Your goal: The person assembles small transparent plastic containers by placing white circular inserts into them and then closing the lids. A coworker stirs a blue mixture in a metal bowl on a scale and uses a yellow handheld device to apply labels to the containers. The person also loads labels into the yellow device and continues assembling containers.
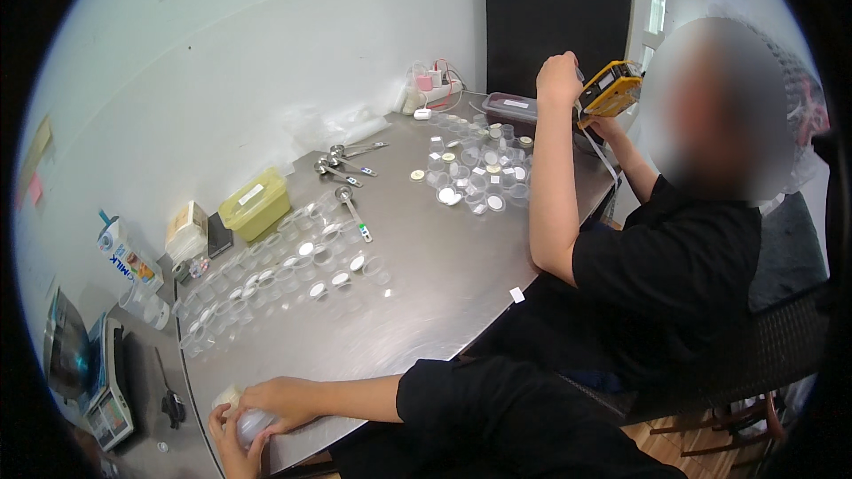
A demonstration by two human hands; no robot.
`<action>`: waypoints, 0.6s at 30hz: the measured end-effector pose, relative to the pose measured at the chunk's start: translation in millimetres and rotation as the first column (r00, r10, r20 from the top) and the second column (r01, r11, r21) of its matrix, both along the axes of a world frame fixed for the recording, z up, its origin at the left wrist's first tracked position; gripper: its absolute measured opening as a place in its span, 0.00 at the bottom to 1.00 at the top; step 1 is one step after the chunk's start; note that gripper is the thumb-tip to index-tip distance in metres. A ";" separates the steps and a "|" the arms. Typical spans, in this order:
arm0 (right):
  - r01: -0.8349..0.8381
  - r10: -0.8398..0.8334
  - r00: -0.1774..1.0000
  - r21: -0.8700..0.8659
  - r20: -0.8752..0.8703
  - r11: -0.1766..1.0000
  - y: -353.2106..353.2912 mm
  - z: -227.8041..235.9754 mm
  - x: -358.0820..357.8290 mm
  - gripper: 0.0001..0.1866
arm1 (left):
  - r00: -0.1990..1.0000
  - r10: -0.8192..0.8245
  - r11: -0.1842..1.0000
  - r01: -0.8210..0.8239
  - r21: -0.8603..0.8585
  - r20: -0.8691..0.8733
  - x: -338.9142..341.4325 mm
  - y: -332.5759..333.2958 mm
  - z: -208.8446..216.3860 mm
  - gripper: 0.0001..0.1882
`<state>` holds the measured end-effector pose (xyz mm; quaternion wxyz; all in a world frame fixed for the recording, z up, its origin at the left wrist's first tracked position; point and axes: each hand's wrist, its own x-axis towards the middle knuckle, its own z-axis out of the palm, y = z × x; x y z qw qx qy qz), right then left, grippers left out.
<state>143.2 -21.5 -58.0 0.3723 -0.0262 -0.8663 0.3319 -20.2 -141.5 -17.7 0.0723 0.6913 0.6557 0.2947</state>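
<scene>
A shiny metal table (426,279) stands by a white wall (293,44). Rows of clear cups (287,279) lie past the hands, some with white rounds. Behind sits a yellow-green box (256,207). Near the table's left edge, right hand (286,402) and left hand (236,451) grip a clear tub (255,427) between them; I can't tell what's inside.

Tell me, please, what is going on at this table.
The person's left hand and right hand hold a translucent plastic item between them at the near left of the metal table. Beyond it, clear cups are set out in rows with white discs among them, and a second cluster of cups lies farther right. Beside that cluster, a co-worker in black holds up a yellow-and-black device.
</scene>
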 end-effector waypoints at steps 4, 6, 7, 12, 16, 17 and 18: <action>0.017 -0.017 1.000 -0.017 0.002 1.000 -0.6 0.6 -0.5 0.27 | 0.994 -0.029 0.999 0.031 -0.022 0.102 -4.1 0.3 -4.3 0.30; 0.026 -0.025 1.000 -0.011 0.017 1.000 -0.5 0.3 -0.9 0.27 | 0.994 -0.049 0.999 0.048 0.019 0.097 -5.6 1.1 -7.1 0.30; 0.030 -0.030 1.000 -0.005 0.010 1.000 -0.2 0.1 -1.6 0.27 | 0.994 -0.058 0.998 0.054 0.040 0.094 -6.2 1.3 -8.5 0.30; 0.064 -0.064 0.998 0.008 -0.002 0.998 0.8 -3.2 -4.3 0.27 | 0.995 -0.037 0.996 0.030 0.084 0.091 -7.7 1.6 -16.8 0.30; 0.071 -0.071 0.997 -0.002 -0.018 0.997 0.9 -4.8 -6.6 0.26 | 0.989 -0.049 0.989 0.029 0.143 0.137 -6.9 4.5 -24.7 0.28; 0.078 -0.078 0.997 -0.015 0.004 0.997 0.5 -4.9 -7.2 0.26 | 0.993 -0.042 0.988 0.025 0.152 0.110 -7.1 4.3 -25.3 0.28; 0.080 -0.081 0.997 -0.010 -0.017 0.997 0.2 -5.0 -7.5 0.26 | 0.996 -0.033 0.987 0.020 0.160 0.082 -7.0 4.2 -25.8 0.27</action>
